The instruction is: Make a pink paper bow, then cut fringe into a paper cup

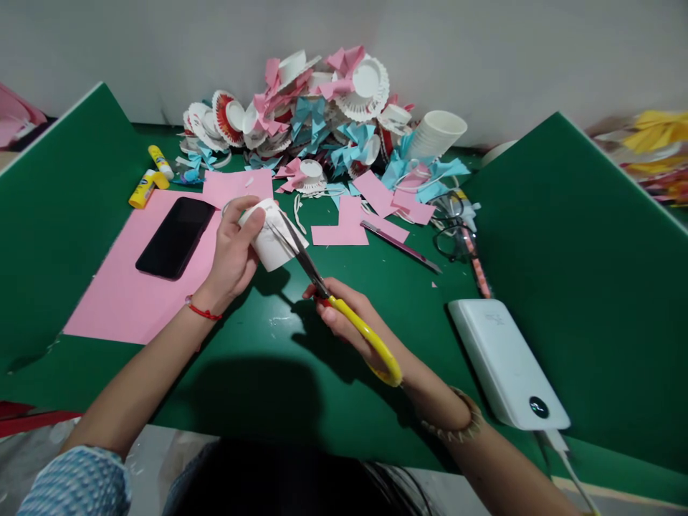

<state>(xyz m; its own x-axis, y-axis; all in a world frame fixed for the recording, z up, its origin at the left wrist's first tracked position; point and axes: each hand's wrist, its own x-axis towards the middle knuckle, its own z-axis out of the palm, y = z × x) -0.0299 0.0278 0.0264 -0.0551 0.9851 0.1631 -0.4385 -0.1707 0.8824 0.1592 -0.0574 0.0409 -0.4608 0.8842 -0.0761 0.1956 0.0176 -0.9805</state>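
My left hand [232,247] grips a white paper cup [270,249] lying on its side above the green table [269,387]. My right hand [352,322] holds yellow-handled scissors [344,308], and their blades reach up into the cup's wall near its rim. A red thread bracelet sits on my left wrist and a beaded one on my right. Part of the cup is hidden by my left fingers.
A pink sheet [129,287] with a black phone [175,237] lies at left. Two glue sticks [150,177] sit behind it. A heap of cut cups and paper bows [317,115], a cup stack [438,134], pink scraps, a craft knife [400,246], glasses [452,229] and a white power bank [505,362] lie around.
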